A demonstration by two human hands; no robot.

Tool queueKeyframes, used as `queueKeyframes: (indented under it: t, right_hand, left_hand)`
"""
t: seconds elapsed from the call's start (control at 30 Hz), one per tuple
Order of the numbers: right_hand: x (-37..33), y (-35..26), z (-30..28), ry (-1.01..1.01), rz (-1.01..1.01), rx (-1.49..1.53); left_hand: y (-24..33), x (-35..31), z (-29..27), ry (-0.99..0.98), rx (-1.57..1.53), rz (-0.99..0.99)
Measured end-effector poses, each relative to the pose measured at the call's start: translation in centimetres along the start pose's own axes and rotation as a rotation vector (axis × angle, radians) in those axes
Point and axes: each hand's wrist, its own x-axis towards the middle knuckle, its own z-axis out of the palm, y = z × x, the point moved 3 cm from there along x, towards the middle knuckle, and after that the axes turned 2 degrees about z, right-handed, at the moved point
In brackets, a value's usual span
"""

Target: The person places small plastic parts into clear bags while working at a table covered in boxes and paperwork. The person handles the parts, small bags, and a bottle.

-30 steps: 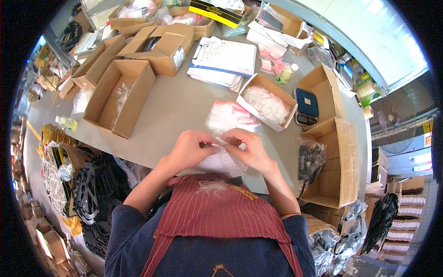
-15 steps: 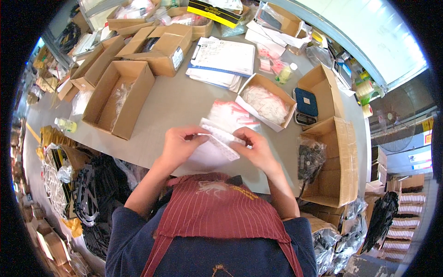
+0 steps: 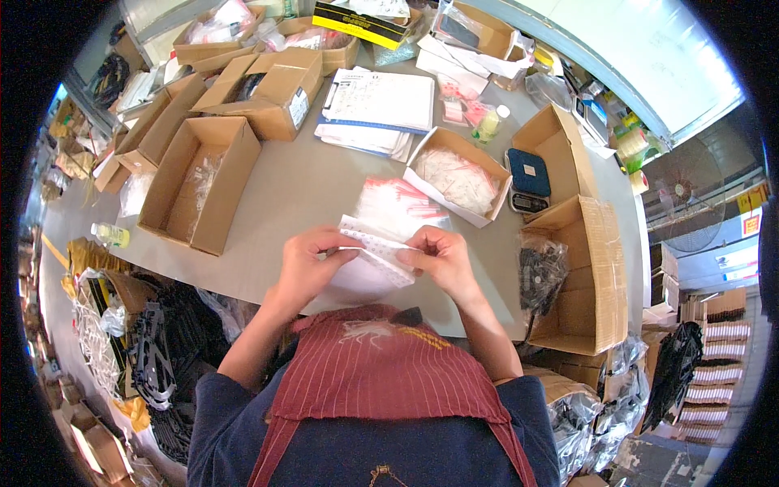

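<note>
1. The small clear zip bag [image 3: 375, 247] sits just above the counter [image 3: 308, 183], pinched between both hands.
2. Left hand [image 3: 307, 264] fingers grip its left edge; right hand [image 3: 438, 256] fingers pinch the right.
3. Best kept taut and level, I'd say, so the strip seals evenly.
4. Since half a second ago it's dropped closer to the apron [image 3: 381, 381], away from the bag pile [image 3: 402, 203].

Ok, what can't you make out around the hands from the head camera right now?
- Contents of the small clear bag held between left hand and right hand: too small.
- Fingertips under the bag: hidden by it.
- Table edge nearest the person: hidden by the apron.
- Open box contents: glare, blurred.
</note>
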Motion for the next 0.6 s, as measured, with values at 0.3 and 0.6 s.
queueKeyframes:
  t: [0.3, 0.6]
  right_hand:
    - [-0.5, 0.2, -0.3, 0.028, -0.046, 0.082]
    - [-0.4, -2.4, -3.0, 0.031, -0.245, 0.064]
  left_hand:
    - [-1.6, -0.7, -0.1, 0.049, -0.152, -0.094]
    - [1.9, -0.5, -1.3, -0.007, 0.112, 0.387]
